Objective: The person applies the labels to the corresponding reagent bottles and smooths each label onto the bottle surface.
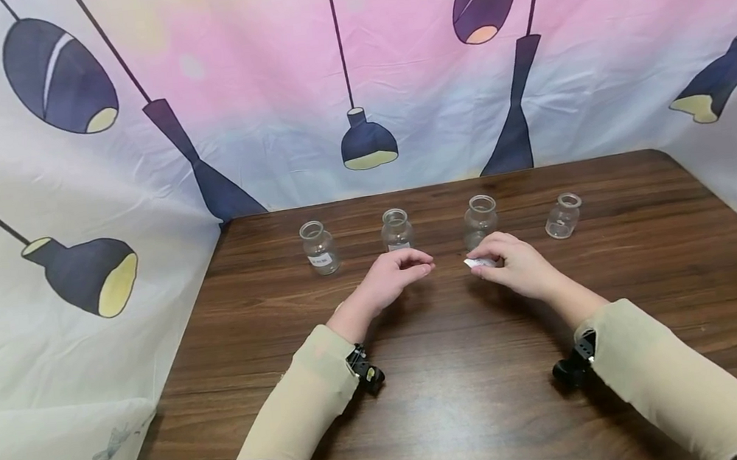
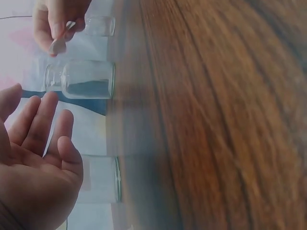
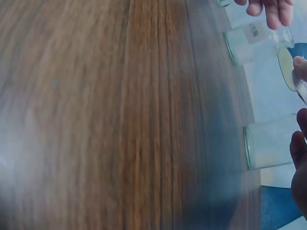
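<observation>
My right hand point(image 1: 519, 267) pinches a small white label point(image 1: 478, 263) between thumb and fingers, just in front of an unlidded glass jar point(image 1: 481, 218). No label shows on the visible part of that jar. To the left, my left hand point(image 1: 392, 278) holds nothing. Its fingers are loosely bent in the left wrist view, where the palm point(image 2: 38, 172) shows. Behind that hand stands a second glass jar point(image 1: 397, 226) with a white label, partly hidden by it. The right wrist view shows the white label point(image 3: 301, 86) only at its edge.
At the left of the row stands a glass jar point(image 1: 313, 241) with a white printed label. Another glass jar point(image 1: 563, 217), showing no label, stands at the right. All are upright near the back of the brown wooden table point(image 1: 451, 400). A patterned cloth point(image 1: 291, 119) hangs behind.
</observation>
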A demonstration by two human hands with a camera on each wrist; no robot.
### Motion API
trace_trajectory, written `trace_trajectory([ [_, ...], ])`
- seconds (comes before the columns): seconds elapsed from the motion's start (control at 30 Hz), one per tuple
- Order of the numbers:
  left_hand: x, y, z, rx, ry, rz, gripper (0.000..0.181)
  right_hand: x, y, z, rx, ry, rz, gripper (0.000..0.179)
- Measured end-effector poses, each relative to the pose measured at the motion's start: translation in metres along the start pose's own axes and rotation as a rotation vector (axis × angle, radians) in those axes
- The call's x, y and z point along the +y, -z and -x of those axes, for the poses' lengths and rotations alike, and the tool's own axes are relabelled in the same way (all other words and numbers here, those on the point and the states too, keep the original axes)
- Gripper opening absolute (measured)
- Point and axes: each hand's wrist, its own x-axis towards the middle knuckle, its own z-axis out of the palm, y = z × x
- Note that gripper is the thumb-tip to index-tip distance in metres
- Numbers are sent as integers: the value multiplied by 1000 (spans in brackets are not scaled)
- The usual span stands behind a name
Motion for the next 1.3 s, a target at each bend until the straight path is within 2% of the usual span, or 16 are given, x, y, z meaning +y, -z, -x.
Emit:
trace_trajectory([
  [0.27, 2, -7, -4, -6, -15, 13, 23, -4, -8, -5, 23, -9, -33, 19],
  [0.57, 2, -11, -6, -36, 4, 62, 29, -8, -16, -7, 32, 12, -43, 19],
  [0.83, 0, -17, -7, 2, 10, 40, 20, -9, -24, -11, 27, 56, -15, 19],
  [1.13, -1, -18, -7, 4, 45, 66, 18, -12, -28, -15, 32, 64, 13, 18],
  [1.3, -2, -20, -7, 24, 52, 91, 18, -13, -31, -15, 46, 69, 6, 17],
])
